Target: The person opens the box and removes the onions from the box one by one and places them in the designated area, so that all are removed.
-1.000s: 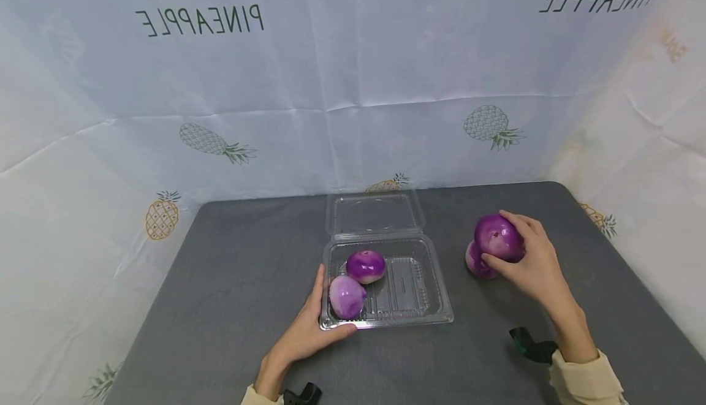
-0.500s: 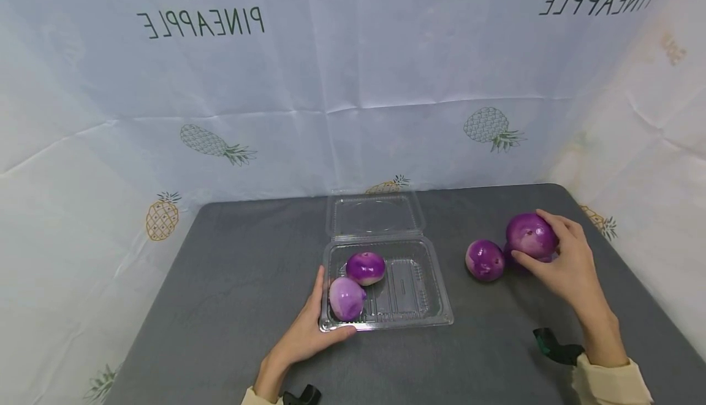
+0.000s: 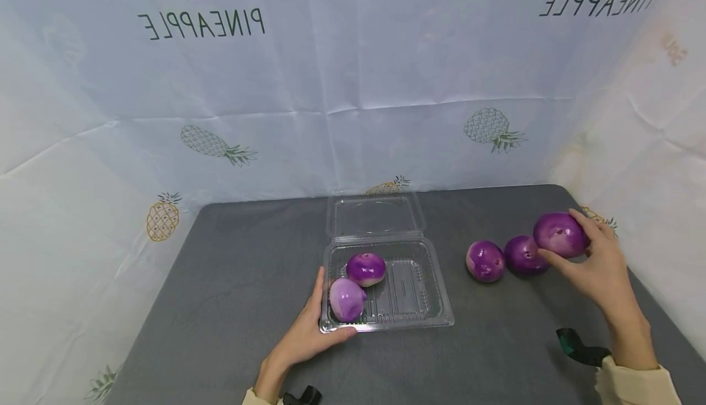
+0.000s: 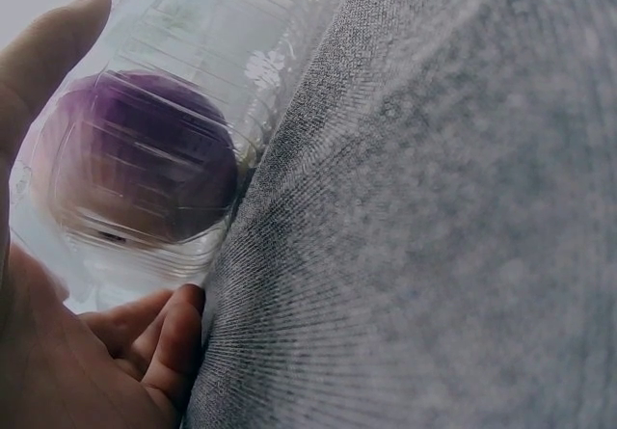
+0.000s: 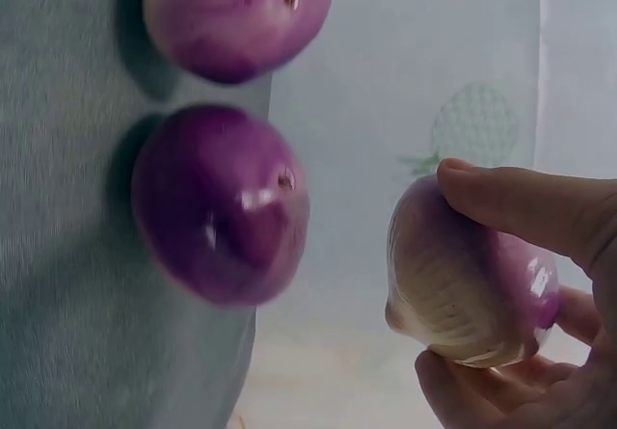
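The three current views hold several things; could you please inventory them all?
Table: one, grey, before the backdrop.
Backdrop: one, whitish, pineapple-printed, behind the table.
Container: one, clear, open on the table, lid folded back.
Boxed bulbs: two, purple and white, container's left half.
Loose bulbs: two, mostly purple, right of the container.
Held bulb: one, purple and cream, in the right hand.
Wrist devices: two, black, by the wrists.
Sleeves: two, cream, along the bottom.
Left hand: one, bare, at container's near left corner.
Right hand: one, bare, table's right side.

Two onions (image 3: pixel 366 269) in container (image 3: pixel 410 318), left half; lid (image 3: pixel 375 215) behind; two more onions (image 3: pixel 485 261) right, on table (image 3: pixel 248 270).
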A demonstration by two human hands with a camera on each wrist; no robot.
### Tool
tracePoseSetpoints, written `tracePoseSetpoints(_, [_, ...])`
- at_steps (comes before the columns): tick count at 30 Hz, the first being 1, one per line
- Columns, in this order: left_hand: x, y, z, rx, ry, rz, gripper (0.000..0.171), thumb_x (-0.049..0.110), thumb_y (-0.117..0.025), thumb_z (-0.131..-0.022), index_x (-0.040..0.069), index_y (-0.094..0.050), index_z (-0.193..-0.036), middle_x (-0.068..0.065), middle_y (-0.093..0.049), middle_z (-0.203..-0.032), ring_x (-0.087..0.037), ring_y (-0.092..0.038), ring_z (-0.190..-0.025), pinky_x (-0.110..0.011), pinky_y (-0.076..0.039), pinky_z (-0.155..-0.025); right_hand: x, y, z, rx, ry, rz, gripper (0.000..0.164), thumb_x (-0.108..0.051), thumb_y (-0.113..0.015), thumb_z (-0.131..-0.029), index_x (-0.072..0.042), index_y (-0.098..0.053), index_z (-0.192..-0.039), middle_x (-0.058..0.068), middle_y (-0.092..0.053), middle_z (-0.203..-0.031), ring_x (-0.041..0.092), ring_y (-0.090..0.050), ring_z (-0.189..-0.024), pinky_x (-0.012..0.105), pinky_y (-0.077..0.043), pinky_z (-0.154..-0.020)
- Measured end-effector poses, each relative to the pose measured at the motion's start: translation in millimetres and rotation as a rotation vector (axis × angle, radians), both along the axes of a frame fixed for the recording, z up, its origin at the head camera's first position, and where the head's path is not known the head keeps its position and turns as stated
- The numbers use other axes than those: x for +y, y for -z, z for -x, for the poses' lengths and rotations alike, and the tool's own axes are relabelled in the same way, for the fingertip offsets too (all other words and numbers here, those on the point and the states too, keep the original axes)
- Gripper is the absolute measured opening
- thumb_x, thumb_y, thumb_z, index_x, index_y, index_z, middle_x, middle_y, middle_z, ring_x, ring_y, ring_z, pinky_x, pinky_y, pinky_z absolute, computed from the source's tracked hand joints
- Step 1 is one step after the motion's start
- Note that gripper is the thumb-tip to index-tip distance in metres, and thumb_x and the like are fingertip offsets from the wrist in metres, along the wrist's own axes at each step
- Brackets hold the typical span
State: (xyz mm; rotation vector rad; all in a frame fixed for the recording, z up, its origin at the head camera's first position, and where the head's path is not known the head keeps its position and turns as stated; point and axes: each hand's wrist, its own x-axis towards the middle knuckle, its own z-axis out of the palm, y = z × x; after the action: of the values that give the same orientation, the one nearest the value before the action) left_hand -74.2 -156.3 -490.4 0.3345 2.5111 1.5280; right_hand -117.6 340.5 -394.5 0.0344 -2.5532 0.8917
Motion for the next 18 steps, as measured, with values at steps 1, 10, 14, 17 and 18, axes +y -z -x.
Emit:
tracePoseSetpoints(1, [0,-0.3,0.0,-0.005,-0.002,-0.002,0.134,0.036,-0.09,-0.076,0.015,0.008,-0.165,-0.017,-0.032,-0.166,-0.034,-0.03,-0.155,-0.063,-0.019,-0.123,3,0.5,0.2,0.006,0.0,0.001,0.089,-0.011,-0.088,-0.076,0.002,-0.043,-0.151,0.037,-0.041,-0.148,0.041,-0.046,-0.122,-0.004,-0.023,-0.074])
tracePoseSetpoints(10, [0,0.0,-0.5,0.003,0.002,0.001,0.134,0.036,-0.089,-0.076,0.014,0.008,-0.165,-0.019,-0.031,-0.166,-0.037,-0.03,-0.154,-0.065,-0.02,-0.122,29,7.7,1.5,0.007,0.034,-0.003,0.093,-0.01,-0.09,-0.072,-0.006,-0.045,-0.153,0.043,-0.044,-0.133,-0.019,-0.022,-0.1,0.006,-0.026,-0.067])
tracePoseSetpoints(14, [0,0.4,-0.1,0.004,-0.001,0.008,0.134,0.035,-0.089,-0.076,0.014,0.008,-0.165,-0.018,-0.032,-0.166,-0.037,-0.03,-0.154,-0.064,-0.02,-0.122,34,11.7,2.3,-0.005,0.047,-0.027,0.093,-0.011,-0.089,-0.073,-0.009,-0.044,-0.154,0.042,-0.046,-0.131,-0.001,-0.035,-0.105,0.011,-0.025,-0.068])
tracePoseSetpoints(17, [0,0.3,0.2,0.004,-0.002,0.008,0.134,0.036,-0.089,-0.076,0.014,0.008,-0.165,-0.017,-0.033,-0.166,-0.035,-0.031,-0.154,-0.064,-0.021,-0.122,37,14.6,4.2,-0.024,0.051,-0.037,0.093,-0.01,-0.088,-0.075,-0.009,-0.042,-0.156,0.043,-0.045,-0.132,0.033,-0.046,-0.112,0.024,-0.034,-0.074])
tracePoseSetpoints(18, [0,0.1,0.3,0.003,-0.002,0.009,0.134,0.036,-0.089,-0.076,0.014,0.008,-0.165,-0.017,-0.034,-0.166,-0.035,-0.031,-0.154,-0.064,-0.021,-0.122,38,15.6,4.8,-0.032,0.055,-0.038,0.093,-0.009,-0.087,-0.075,-0.009,-0.041,-0.156,0.044,-0.045,-0.133,0.045,-0.044,-0.114,0.032,-0.038,-0.077])
